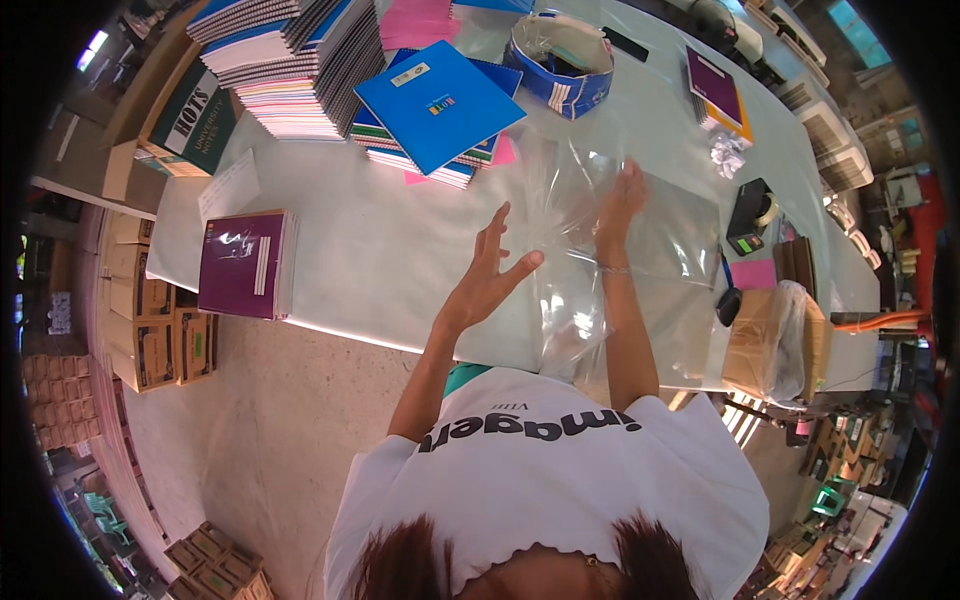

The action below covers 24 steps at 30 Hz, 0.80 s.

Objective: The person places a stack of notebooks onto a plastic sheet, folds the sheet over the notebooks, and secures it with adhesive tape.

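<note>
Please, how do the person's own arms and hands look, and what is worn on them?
The left hand and the right hand are bare. A thin bracelet circles the right wrist. The white sleeves are short.

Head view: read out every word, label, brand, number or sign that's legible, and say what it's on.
I'll leave the wording uncopied; print stands here:
White shirt: large black lettering, legible, upside down.
Green box: black letters on white, pale letters on green, legible.
Blue notebook: small coloured lettering, legible; pale label too small.
Left purple notebook: white label, too small.
Left cartons: print too small.
Clear plastic: none visible.
</note>
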Tool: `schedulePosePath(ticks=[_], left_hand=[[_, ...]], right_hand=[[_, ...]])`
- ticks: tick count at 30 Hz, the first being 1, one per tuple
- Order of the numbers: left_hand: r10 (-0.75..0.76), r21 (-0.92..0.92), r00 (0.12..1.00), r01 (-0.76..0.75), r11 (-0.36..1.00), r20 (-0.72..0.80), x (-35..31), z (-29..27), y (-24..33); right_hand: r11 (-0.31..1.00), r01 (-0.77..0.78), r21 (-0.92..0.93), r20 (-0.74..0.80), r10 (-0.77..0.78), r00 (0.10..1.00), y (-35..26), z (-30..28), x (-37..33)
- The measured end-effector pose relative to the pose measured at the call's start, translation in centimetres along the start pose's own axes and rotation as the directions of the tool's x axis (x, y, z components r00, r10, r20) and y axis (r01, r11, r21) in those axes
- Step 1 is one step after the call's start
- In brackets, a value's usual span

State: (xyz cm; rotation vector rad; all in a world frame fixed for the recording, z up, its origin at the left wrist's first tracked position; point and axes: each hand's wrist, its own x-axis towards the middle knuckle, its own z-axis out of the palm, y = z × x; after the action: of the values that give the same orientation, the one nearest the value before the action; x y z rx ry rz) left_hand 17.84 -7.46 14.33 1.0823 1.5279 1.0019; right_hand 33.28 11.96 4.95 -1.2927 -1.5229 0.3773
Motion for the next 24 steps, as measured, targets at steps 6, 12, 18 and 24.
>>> schedulePosePath(ticks=[6,12,18,24], left_hand=[[-0.075,-0.077,0.995,0.07,0.995,-0.059,-0.9,0.3,-1.9],[-0.078,-0.129,0.989,0.062,0.99,-0.122,-0.8,0.4,-2.4],[-0.057,0.118,0.974,0.084,0.989,-0.219,-1.1,0.6,-2.0],[0.052,0.467,0.961,0.084,0.88,-0.271,-1.2,0.7,-2.7]], right_hand=[[0.15,-0.988,0.031,0.992,0.116,0.049,-1.4,-6.3,-1.3],[0.386,-0.913,0.129,0.992,-0.058,0.116,-4.3,-3.1,-4.8],[0.039,-0.996,0.076,0.984,0.157,0.081,-4.3,1.9,-5.7],[0.076,-0.993,0.09,0.996,0.022,0.092,-2.5,1.8,-4.5]])
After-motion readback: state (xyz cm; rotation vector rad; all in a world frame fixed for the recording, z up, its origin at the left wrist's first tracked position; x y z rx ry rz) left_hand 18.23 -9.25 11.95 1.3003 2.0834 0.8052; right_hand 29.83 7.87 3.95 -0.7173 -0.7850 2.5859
